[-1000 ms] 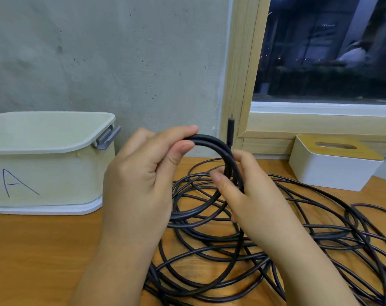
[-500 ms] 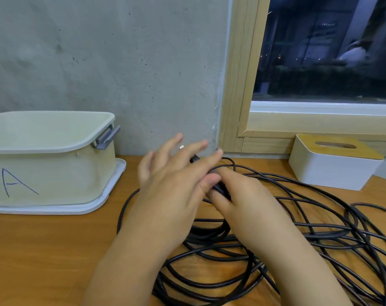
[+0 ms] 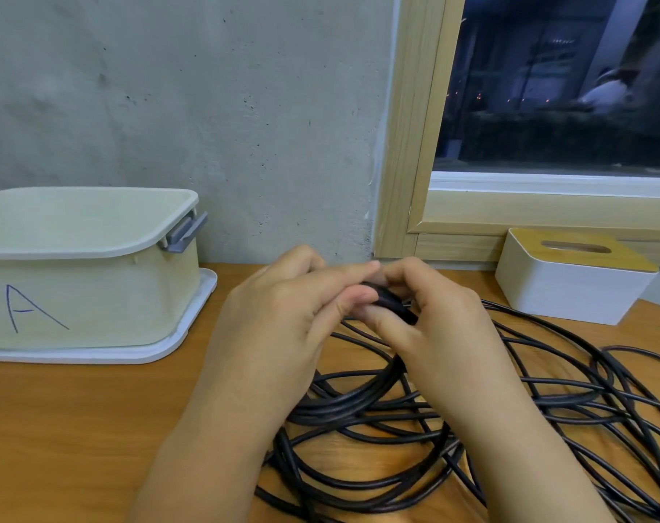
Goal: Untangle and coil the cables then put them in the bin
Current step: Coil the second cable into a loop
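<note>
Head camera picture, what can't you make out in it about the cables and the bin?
- Cable bundle: in the head view, left hand and right hand cover most of it.
- Black cables: cut by the right and bottom edges; their number is unclear.
- Bin: its near wall hides the floor; the left edge crops it.

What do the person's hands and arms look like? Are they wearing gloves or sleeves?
No gloves and no sleeves show. Both the left hand and the right hand are bare, and so are the forearms down to the picture's bottom edge. No rings, watch or bracelets show. The fingernails are short and plain.
</note>
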Motion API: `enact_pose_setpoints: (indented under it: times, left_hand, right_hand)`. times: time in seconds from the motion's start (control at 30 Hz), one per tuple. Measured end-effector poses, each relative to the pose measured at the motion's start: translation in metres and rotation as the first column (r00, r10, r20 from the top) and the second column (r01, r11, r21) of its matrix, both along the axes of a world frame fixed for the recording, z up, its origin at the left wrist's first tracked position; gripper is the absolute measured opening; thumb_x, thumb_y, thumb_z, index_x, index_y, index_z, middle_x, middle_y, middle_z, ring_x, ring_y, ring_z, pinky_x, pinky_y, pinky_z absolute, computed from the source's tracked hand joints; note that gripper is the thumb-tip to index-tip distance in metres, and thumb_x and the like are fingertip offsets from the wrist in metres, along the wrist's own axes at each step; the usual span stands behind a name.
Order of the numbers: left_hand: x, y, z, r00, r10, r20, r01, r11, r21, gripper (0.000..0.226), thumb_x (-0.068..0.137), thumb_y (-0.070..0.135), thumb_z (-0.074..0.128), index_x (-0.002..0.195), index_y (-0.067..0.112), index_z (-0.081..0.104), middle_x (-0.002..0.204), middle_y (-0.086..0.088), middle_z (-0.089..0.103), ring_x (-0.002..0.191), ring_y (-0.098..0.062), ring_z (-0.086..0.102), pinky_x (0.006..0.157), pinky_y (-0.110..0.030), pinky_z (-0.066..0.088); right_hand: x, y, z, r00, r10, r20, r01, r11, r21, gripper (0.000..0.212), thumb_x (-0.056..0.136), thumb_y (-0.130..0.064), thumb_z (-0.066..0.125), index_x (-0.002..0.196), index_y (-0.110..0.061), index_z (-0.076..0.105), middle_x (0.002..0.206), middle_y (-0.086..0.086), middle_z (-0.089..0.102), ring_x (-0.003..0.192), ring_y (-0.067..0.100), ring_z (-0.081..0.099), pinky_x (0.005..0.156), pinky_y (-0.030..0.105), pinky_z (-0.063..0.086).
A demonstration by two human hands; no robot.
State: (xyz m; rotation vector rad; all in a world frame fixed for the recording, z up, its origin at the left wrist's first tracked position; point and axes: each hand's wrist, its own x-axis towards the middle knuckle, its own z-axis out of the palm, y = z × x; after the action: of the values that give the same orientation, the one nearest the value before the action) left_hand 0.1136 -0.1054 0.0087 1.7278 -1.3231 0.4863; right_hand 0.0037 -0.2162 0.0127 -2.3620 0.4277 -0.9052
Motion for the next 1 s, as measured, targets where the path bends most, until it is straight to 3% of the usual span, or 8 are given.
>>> enact_pose_setpoints:
  times: [0.13, 0.23, 0.37, 0.47, 0.6, 0.7, 0.83, 1.0]
  left_hand:
    - [0.001, 0.005, 0.006, 0.996, 0.040, -0.075, -0.055, 0.976, -0.211, 0.034, 0.090, 0.044, 0.046, 0.119, 0.032, 0.059, 0.076, 0.007, 0.050, 0.069, -0.008, 0.049, 0.059, -0.013, 0.034]
    - [0.000, 0.005, 0.006, 0.991, 0.080, -0.104, -0.101, 0.970, -0.222, 0.030, 0.091, 0.044, 0.045, 0.117, 0.037, 0.059, 0.079, 0.008, 0.053, 0.074, -0.006, 0.051, 0.060, -0.014, 0.036]
    - [0.005, 0.007, 0.004, 0.972, 0.219, -0.085, -0.225, 0.972, -0.073, 0.036, 0.091, 0.054, 0.034, 0.116, 0.048, 0.059, 0.075, 0.014, 0.053, 0.070, -0.005, 0.049, 0.061, -0.025, 0.038]
    - [0.007, 0.005, 0.003, 0.969, 0.245, 0.026, -0.246, 0.963, 0.109, 0.046, 0.089, 0.057, 0.028, 0.123, 0.044, 0.057, 0.073, 0.012, 0.055, 0.070, -0.010, 0.051, 0.074, -0.041, 0.043]
    - [0.001, -0.002, -0.003, 0.994, 0.104, -0.021, -0.095, 0.963, 0.251, 0.047, 0.085, 0.062, 0.024, 0.129, 0.056, 0.041, 0.082, 0.016, 0.051, 0.077, -0.008, 0.052, 0.064, -0.032, 0.046]
    - [0.000, -0.002, -0.002, 0.996, 0.094, -0.011, -0.090, 0.977, 0.193, 0.044, 0.084, 0.060, 0.029, 0.126, 0.056, 0.042, 0.079, 0.016, 0.050, 0.074, -0.003, 0.051, 0.058, -0.025, 0.042]
    - [-0.007, 0.000, 0.005, 0.989, 0.144, 0.034, -0.146, 0.986, 0.083, 0.038, 0.088, 0.055, 0.034, 0.117, 0.050, 0.059, 0.072, 0.013, 0.047, 0.063, -0.005, 0.049, 0.049, -0.022, 0.036]
    - [-0.012, 0.000, 0.009, 0.983, 0.181, 0.025, -0.179, 0.982, -0.059, 0.035, 0.091, 0.049, 0.040, 0.115, 0.042, 0.064, 0.071, 0.014, 0.042, 0.065, -0.007, 0.043, 0.052, -0.015, 0.031]
  right_hand:
    - [-0.002, -0.007, -0.003, 0.995, 0.000, -0.097, 0.005, 0.998, 0.058, 0.012, 0.080, -0.055, 0.050, 0.084, -0.044, 0.049, 0.075, -0.033, 0.056, 0.074, -0.011, 0.051, 0.059, 0.011, 0.038]
    - [0.000, -0.005, -0.004, 0.992, 0.018, -0.124, -0.004, 0.994, 0.112, 0.011, 0.088, -0.048, 0.044, 0.091, -0.040, 0.049, 0.079, -0.017, 0.061, 0.077, -0.004, 0.055, 0.063, 0.017, 0.044]
    - [0.000, -0.004, -0.003, 0.990, -0.012, -0.144, 0.023, 0.997, 0.072, 0.021, 0.093, -0.045, 0.035, 0.100, -0.029, 0.048, 0.075, -0.006, 0.056, 0.071, 0.009, 0.055, 0.067, 0.035, 0.049]
    - [0.000, -0.006, -0.003, 0.975, -0.056, -0.214, 0.054, 0.998, -0.013, 0.020, 0.095, -0.045, 0.034, 0.103, -0.031, 0.045, 0.073, -0.008, 0.052, 0.071, 0.012, 0.054, 0.065, 0.034, 0.046]
    - [0.002, 0.002, -0.001, 0.958, -0.045, -0.284, -0.002, 0.987, -0.163, 0.019, 0.096, -0.040, 0.035, 0.110, -0.029, 0.042, 0.085, -0.011, 0.055, 0.084, 0.016, 0.057, 0.073, 0.036, 0.047]
    - [0.003, 0.006, 0.000, 0.973, -0.009, -0.230, -0.028, 0.987, -0.156, 0.017, 0.093, -0.040, 0.035, 0.107, -0.033, 0.042, 0.082, -0.015, 0.049, 0.085, 0.012, 0.055, 0.073, 0.033, 0.046]
    - [0.002, 0.003, 0.000, 0.998, 0.021, -0.067, -0.024, 0.999, -0.042, 0.029, 0.085, -0.045, 0.039, 0.107, -0.033, 0.054, 0.087, -0.015, 0.059, 0.082, 0.005, 0.055, 0.071, 0.032, 0.048]
    - [0.003, -0.003, -0.006, 0.999, 0.010, -0.041, -0.007, 0.997, 0.074, 0.011, 0.093, -0.036, 0.046, 0.103, -0.037, 0.051, 0.076, -0.011, 0.058, 0.070, 0.006, 0.054, 0.064, 0.032, 0.047]
